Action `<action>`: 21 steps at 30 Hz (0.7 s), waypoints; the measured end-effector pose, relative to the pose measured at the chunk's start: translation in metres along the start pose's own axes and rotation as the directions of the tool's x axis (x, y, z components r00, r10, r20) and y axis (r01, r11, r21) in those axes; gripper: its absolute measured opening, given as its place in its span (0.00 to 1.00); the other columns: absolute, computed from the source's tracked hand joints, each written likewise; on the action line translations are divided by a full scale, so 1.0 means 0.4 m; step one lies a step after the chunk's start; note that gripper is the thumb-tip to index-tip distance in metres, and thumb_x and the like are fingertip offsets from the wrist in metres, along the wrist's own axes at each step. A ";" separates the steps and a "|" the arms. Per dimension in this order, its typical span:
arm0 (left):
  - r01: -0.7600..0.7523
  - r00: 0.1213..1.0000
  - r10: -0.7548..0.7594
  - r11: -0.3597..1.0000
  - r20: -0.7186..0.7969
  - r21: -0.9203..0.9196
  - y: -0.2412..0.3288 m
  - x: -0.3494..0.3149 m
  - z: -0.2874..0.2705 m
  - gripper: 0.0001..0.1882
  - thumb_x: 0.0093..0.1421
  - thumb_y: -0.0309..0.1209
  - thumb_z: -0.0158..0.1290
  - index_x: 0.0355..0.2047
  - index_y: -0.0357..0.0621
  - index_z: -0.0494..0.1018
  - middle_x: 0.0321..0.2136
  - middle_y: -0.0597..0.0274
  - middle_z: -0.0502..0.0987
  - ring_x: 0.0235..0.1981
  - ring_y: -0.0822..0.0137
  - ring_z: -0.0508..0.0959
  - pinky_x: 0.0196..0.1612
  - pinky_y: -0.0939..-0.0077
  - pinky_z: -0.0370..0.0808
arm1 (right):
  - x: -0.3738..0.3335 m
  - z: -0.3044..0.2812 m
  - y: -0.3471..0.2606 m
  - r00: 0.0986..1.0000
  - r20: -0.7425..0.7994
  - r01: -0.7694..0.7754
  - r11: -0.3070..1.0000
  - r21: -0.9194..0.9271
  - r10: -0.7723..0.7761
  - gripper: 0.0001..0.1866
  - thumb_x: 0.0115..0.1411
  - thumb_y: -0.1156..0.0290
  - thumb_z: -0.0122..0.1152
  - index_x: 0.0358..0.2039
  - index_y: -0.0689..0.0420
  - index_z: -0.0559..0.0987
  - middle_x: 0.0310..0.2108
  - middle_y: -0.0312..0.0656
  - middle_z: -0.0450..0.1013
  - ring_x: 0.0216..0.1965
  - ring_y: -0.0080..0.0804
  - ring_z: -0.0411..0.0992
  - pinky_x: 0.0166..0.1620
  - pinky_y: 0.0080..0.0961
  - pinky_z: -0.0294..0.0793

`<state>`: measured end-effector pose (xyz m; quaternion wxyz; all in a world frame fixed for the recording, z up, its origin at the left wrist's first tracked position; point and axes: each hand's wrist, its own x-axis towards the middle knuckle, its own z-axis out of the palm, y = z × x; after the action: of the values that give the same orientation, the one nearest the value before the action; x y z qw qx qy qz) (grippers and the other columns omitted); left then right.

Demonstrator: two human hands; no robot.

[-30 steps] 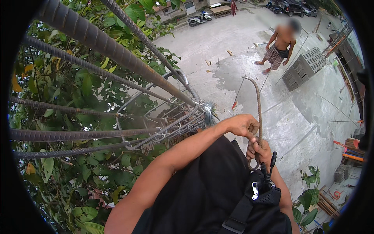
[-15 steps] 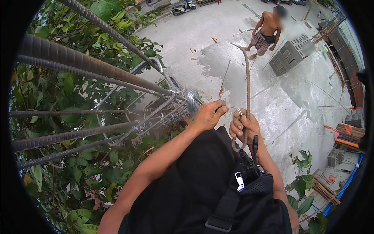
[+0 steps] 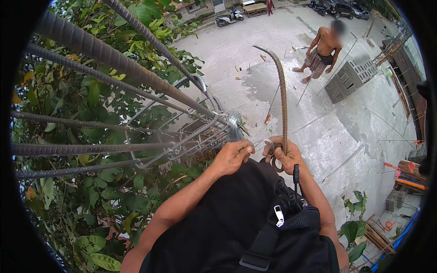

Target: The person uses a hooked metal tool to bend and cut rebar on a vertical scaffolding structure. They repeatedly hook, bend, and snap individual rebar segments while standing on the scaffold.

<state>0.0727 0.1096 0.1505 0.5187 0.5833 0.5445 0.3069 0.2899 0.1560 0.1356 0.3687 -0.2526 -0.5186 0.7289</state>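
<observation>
My left hand (image 3: 233, 158) is closed in a pinch on the end of a thin silvery tie wire (image 3: 260, 141). The wire curves across to my right hand (image 3: 287, 154) and loops at its fingers. That hand is also wrapped round a brown ribbed steel bar (image 3: 281, 86), which rises from the fist and bends left at its top; its lower end curls below the fingers. Just beyond my left hand, a bundle of tie wire (image 3: 235, 126) hangs at the rebar column cage (image 3: 200, 119), whose long bars run off to the left.
Leafy branches (image 3: 109, 200) surround the cage. Down on the concrete floor (image 3: 314, 132), a shirtless person (image 3: 325, 48) stands beside stacked grey hollow blocks (image 3: 348, 79). A black bag (image 3: 291, 218) hangs at my front. Timber pieces (image 3: 380, 234) lie lower right; a scooter (image 3: 230, 18) is parked far off.
The bar's upper end has tipped to the left and its lower curl has turned in my right hand. My left hand has moved slightly down, still pinching the wire. The whole view has shifted a little.
</observation>
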 end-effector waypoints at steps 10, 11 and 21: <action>-0.136 0.583 -0.199 0.932 -0.788 -0.336 0.102 -0.465 -0.208 0.11 0.64 0.32 0.44 0.35 0.35 0.70 0.17 0.68 0.66 0.17 0.77 0.63 0.21 0.81 0.63 | -0.033 -0.085 -0.133 0.927 0.362 0.151 0.788 -0.597 0.096 0.09 0.51 0.79 0.59 0.35 0.61 0.77 0.21 0.41 0.69 0.21 0.32 0.66 0.28 0.27 0.66; -0.168 0.471 -0.161 0.949 -0.867 -0.267 0.098 -0.453 -0.216 0.11 0.64 0.32 0.44 0.35 0.35 0.69 0.17 0.67 0.66 0.16 0.77 0.64 0.21 0.82 0.63 | -0.026 -0.071 -0.154 0.917 0.373 0.122 0.789 -0.603 0.143 0.10 0.51 0.79 0.59 0.37 0.61 0.76 0.21 0.41 0.68 0.21 0.33 0.66 0.28 0.28 0.66; 0.254 0.334 -0.069 0.967 -0.940 0.020 0.077 -0.146 -0.482 0.10 0.62 0.30 0.44 0.33 0.32 0.67 0.13 0.62 0.70 0.09 0.71 0.66 0.15 0.76 0.66 | 0.038 0.148 -0.257 0.886 0.351 0.070 0.661 -0.747 0.303 0.16 0.61 0.71 0.51 0.46 0.63 0.62 0.23 0.50 0.69 0.28 0.50 0.71 0.33 0.39 0.68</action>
<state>-0.1083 0.1103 0.2442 0.0948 0.2878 0.8204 0.4849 0.2647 0.1542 0.2525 0.0553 -0.2395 -0.8215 0.5145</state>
